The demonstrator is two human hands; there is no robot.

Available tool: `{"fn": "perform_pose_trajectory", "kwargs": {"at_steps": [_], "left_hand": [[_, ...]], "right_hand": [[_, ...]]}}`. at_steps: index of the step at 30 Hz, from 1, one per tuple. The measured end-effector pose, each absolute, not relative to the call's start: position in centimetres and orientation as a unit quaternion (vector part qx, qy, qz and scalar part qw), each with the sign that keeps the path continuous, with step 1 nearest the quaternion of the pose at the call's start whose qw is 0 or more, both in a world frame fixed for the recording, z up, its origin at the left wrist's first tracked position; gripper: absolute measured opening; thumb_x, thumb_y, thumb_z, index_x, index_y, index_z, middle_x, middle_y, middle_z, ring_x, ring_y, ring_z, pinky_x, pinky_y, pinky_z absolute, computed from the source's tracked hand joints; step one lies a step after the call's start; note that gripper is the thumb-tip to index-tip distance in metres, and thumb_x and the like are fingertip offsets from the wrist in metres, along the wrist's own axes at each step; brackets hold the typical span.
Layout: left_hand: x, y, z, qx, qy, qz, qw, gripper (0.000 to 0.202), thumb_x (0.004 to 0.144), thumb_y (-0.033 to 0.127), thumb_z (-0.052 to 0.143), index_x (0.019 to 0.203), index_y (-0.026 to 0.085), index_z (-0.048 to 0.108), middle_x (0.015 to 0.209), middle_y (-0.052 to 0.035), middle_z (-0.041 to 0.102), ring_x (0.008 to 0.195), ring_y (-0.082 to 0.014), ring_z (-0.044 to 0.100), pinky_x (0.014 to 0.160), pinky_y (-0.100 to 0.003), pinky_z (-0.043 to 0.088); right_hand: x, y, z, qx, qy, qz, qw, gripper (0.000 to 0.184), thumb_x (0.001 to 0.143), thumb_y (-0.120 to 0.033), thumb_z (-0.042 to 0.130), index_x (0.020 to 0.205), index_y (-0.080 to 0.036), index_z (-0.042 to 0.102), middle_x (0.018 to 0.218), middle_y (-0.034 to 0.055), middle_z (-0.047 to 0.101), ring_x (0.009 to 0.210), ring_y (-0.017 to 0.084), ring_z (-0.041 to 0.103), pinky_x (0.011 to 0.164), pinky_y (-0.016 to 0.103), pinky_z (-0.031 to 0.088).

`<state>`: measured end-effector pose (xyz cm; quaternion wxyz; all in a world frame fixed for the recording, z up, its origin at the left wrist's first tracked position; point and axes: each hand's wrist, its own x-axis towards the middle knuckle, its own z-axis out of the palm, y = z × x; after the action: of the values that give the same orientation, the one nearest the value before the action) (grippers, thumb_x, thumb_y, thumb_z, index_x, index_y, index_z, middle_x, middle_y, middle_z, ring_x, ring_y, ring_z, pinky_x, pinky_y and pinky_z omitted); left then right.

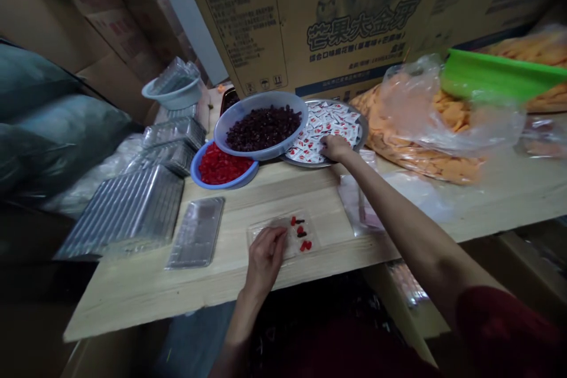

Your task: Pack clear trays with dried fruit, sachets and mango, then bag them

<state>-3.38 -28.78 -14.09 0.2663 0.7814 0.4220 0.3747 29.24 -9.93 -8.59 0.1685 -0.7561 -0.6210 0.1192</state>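
Reaching across the surface, right hand lies half-curled on white sachets in a steel tray; any grip on a sachet cannot be told. Left hand, fingers curled, rests on a clear plastic tray bearing red and dark fruit pieces; its hold is likewise unclear. Beyond stand a clear bowl of dark fruit and a blue bowl of red fruit.

We saw a pale, rough-grained wooden tabletop bearing a glossy clear plastic tray, a translucent plastic bowl and a smooth steel dish of white sachets, perhaps paper, though the view was too poor to be sure; behind stood a matt cardboard carton.
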Motion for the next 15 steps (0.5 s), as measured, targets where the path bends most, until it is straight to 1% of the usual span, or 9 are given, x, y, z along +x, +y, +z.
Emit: {"fn": "perform_pose_trajectory", "kwargs": {"at_steps": [2,3,6,8,9,10,12,14,15], "left_hand": [[-3.4,-28.9,-13.9,0.77,0.435,0.379,0.272,0.015,0.1,0.021,0.056,0.105,0.021,0.07,0.097,-0.0035,0.073,0.092,-0.0162,0.068,0.083,-0.029,0.053],[-3.2,-28.6,-13.6,0.764,0.443,0.383,0.27,0.014,0.1,0.021,0.056,0.104,0.021,0.07,0.097,-0.0035,0.073,0.092,-0.0163,0.068,0.083,-0.029,0.053],[-0.9,-25.6,-11.5,0.762,0.439,0.407,0.249,0.015,0.1,0.024,0.057,0.104,0.02,0.07,0.098,-0.0053,0.073,0.092,-0.0175,0.067,0.085,-0.03,0.053],[2.2,-21.8,-9.5,0.788,0.402,0.406,0.227,0.018,0.101,0.025,0.053,0.105,0.019,0.069,0.1,-0.0074,0.072,0.094,-0.0187,0.067,0.088,-0.031,0.053],[4.1,-19.5,-8.6,0.812,0.387,0.382,0.213,0.019,0.101,0.024,0.052,0.106,0.017,0.069,0.102,-0.0087,0.072,0.096,-0.0192,0.066,0.09,-0.032,0.052],[6.1,-17.1,-7.7,0.84,0.378,0.338,0.195,0.02,0.101,0.021,0.05,0.107,0.016,0.069,0.108,-0.0106,0.072,0.102,-0.0203,0.066,0.095,-0.033,0.051],[10.0,-12.6,-6.3,0.883,0.391,0.202,0.162,0.025,0.096,0.012,0.051,0.115,0.013,0.068,0.121,-0.0152,0.069,0.117,-0.0232,0.062,0.106,-0.035,0.046],[13.0,-9.2,-5.6,0.885,0.435,0.052,0.155,0.029,0.09,0.011,0.06,0.118,0.011,0.067,0.127,-0.0191,0.067,0.121,-0.0268,0.062,0.106,-0.036,0.046],[14.2,-8.1,-5.4,0.88,0.448,0.008,0.157,0.032,0.087,0.01,0.063,0.119,0.009,0.068,0.127,-0.0208,0.067,0.121,-0.0286,0.062,0.105,-0.036,0.047]], "right_hand": [[28.9,-8.3,-9.5,-0.757,-0.616,0.125,0.18,0.03,0.071,-0.007,0.072,0.099,-0.015,0.077,0.105,0.0135,0.076,0.107,0.029,0.066,0.098,0.035,0.049],[28.8,-8.0,-9.9,-0.756,-0.614,0.126,0.19,0.03,0.071,-0.007,0.071,0.099,-0.015,0.077,0.104,0.0126,0.076,0.105,0.028,0.067,0.096,0.034,0.05],[29.1,-8.6,-10.6,-0.755,-0.603,0.13,0.222,0.028,0.079,-0.011,0.064,0.104,-0.013,0.077,0.102,0.0105,0.077,0.095,0.024,0.069,0.088,0.03,0.052],[29.6,-9.5,-10.8,-0.751,-0.595,0.13,0.254,0.032,0.085,-0.013,0.056,0.111,-0.012,0.075,0.103,0.011,0.077,0.091,0.022,0.07,0.086,0.03,0.053],[29.9,-10.0,-10.8,-0.747,-0.591,0.126,0.276,0.035,0.087,-0.013,0.053,0.115,-0.011,0.075,0.105,0.0116,0.077,0.091,0.022,0.07,0.086,0.03,0.054],[30.1,-10.5,-10.8,-0.743,-0.588,0.121,0.297,0.036,0.088,-0.014,0.052,0.117,-0.011,0.074,0.106,0.0122,0.077,0.092,0.022,0.07,0.087,0.031,0.054],[30.6,-11.2,-10.6,-0.737,-0.583,0.108,0.324,0.037,0.088,-0.015,0.053,0.119,-0.012,0.074,0.108,0.013,0.076,0.096,0.024,0.07,0.091,0.034,0.054],[30.8,-11.7,-10.4,-0.742,-0.591,0.109,0.296,0.035,0.087,-0.016,0.056,0.116,-0.012,0.075,0.108,0.0127,0.076,0.098,0.025,0.07,0.092,0.036,0.053],[30.7,-11.8,-10.2,-0.747,-0.598,0.116,0.265,0.033,0.087,-0.017,0.058,0.115,-0.013,0.075,0.107,0.0125,0.076,0.099,0.025,0.07,0.092,0.036,0.053]]}}
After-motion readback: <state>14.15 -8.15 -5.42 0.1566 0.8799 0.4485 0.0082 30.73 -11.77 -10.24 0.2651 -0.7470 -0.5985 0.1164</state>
